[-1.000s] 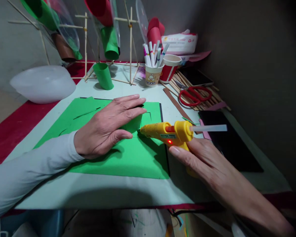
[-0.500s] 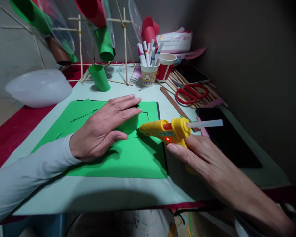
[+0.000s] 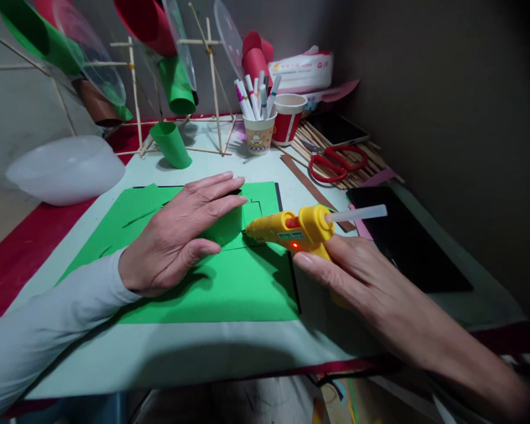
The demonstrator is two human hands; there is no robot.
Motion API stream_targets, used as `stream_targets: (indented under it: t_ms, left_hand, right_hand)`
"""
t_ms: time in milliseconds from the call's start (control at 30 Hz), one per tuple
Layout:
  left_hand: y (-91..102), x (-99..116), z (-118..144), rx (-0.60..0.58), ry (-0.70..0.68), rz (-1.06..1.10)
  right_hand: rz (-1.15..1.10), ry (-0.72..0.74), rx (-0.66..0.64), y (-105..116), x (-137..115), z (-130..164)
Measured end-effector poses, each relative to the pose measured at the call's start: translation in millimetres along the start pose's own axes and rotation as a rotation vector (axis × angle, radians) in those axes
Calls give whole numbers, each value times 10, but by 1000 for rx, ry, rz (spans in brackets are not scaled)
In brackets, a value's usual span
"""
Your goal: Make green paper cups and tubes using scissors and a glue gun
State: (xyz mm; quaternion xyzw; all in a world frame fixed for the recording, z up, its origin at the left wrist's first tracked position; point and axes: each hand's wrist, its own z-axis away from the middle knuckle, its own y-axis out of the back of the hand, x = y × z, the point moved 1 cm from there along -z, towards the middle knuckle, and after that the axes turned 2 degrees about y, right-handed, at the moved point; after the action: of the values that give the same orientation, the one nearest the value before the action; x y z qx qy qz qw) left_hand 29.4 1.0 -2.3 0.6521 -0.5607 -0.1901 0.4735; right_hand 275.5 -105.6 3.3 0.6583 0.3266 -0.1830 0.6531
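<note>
My left hand point(image 3: 172, 241) curves round a green paper tube point(image 3: 228, 227), with its fingers over the far side and its thumb on the near side. The tube stands on a flat green sheet point(image 3: 194, 303) marked with black pen lines, and my palm hides part of it. My right hand point(image 3: 348, 271) grips a yellow hot glue gun point(image 3: 278, 228) with its red light lit. A translucent glue stick point(image 3: 360, 214) pokes out of the gun's back. The dark nozzle points left and meets the tube's lower edge at the sheet; whether glue is there I cannot tell.
Behind stand a stick frame point(image 3: 212, 88) with coloured tubes, a small green tube point(image 3: 171, 145), a cup of markers point(image 3: 259, 136) and a red cup point(image 3: 287, 121). Red-handled scissors point(image 3: 331, 168) lie on wooden sticks, near a black tablet point(image 3: 406, 247). A translucent bowl point(image 3: 64, 168) sits left.
The whole view has shifted slightly, so most things sit a little further left. My hands, the paper tube and the glue gun keep nearly the same places relative to one another.
</note>
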Motion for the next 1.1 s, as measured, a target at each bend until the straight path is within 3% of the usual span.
stream_targets:
  t_ms: [267,633,1100]
  left_hand:
    - [11,11,-3,-7,2,4]
    - [25,22,-14,-19,9,-11]
    - [23,21,-13,-19,5,-9]
  right_hand:
    - [2,17,11,3,-11,-58]
    - [38,144,55,-11,10,-134]
    - [-33,34,19,-12,3,-43]
